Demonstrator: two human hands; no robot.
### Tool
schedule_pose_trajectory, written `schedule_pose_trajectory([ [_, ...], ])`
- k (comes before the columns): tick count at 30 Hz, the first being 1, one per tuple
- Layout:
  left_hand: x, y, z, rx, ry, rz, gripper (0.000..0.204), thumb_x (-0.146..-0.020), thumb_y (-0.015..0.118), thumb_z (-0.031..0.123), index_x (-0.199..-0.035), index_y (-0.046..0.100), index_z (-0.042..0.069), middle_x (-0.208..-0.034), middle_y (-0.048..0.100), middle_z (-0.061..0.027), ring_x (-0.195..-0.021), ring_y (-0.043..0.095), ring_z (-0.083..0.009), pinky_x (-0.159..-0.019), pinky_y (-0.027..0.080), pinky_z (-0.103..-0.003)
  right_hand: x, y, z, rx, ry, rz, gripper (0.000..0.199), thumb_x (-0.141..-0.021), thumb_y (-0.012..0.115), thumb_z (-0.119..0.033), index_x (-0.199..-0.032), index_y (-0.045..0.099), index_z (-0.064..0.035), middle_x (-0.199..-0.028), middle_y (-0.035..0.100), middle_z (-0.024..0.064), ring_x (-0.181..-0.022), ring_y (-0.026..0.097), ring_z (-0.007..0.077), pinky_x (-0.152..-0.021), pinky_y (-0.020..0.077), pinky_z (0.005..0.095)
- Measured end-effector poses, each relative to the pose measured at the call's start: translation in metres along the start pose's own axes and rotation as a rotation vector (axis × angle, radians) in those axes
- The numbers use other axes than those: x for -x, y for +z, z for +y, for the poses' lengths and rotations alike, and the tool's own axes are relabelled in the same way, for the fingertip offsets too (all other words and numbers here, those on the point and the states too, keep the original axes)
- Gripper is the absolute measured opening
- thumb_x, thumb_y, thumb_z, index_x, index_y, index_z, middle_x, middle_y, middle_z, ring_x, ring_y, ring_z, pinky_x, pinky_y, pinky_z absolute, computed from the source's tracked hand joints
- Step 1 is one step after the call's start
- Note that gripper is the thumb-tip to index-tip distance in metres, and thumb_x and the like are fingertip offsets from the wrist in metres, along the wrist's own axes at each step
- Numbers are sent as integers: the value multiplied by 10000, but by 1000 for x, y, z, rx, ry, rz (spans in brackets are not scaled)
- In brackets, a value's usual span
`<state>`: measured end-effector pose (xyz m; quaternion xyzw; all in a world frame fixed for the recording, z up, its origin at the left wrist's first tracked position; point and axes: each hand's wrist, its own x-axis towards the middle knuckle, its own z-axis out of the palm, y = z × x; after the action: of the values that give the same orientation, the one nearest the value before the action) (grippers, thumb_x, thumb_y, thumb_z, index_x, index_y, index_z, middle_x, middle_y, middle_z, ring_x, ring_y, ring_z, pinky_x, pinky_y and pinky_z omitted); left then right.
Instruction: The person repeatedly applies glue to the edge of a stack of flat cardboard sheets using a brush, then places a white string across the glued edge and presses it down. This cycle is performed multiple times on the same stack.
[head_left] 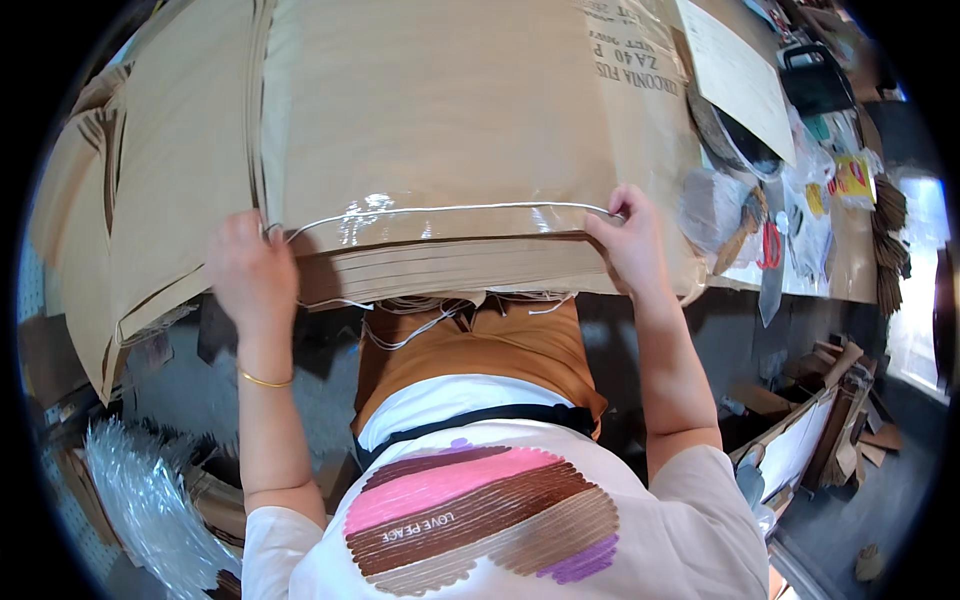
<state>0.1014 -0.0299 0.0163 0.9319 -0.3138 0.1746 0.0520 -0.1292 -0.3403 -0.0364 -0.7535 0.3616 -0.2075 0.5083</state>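
A thin white string (450,208) runs almost level across the near end of a thick stack of brown paper sacks (430,120). My left hand (252,268) is closed on the string's left part, beside the gap between this stack and another pile of brown sacks (185,130). At the right, my right hand (632,240) pinches the other part between thumb and fingers. Shiny clear tape (375,222) lies on the top sack just under the string. The stack's layered edges show below it. More loose white string (405,335) hangs at the table edge near my lap.
On the table's right are red-handled scissors (770,245), plastic bags (712,208), a yellow packet (853,182), a white sheet (740,80) and a black case (817,78). Clear plastic strands (140,500) stand at lower left. Cardboard pieces (840,400) lie at lower right.
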Motion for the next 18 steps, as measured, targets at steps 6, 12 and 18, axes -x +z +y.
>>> schedule_pose_trajectory([
  [6,4,4,23,556,399,-189,379,-801,553,-39,-1178,537,-8,-1121,553,-170,-1019,534,-330,-867,455,-385,5,4,-23,506,-793,-6,145,-713,683,2,-831,599,-8,-840,624,90,-808,588,256,-744,485,341],
  [12,-26,-9,-7,774,391,-528,459,-713,744,233,-1047,600,-47,-1049,577,-141,-1001,546,-298,-843,453,-348,-8,5,-31,109,-241,-282,34,-780,667,-8,-810,652,-1,-786,611,76,-714,567,174,-636,464,292],
  [18,-27,30,-9,775,-60,-477,168,-790,680,107,-843,616,-39,-789,591,-113,-669,571,-234,-629,466,-327,-18,26,-40,175,126,-123,107,-806,684,-84,-792,632,9,-695,564,56,-637,523,122,-583,436,277],
])
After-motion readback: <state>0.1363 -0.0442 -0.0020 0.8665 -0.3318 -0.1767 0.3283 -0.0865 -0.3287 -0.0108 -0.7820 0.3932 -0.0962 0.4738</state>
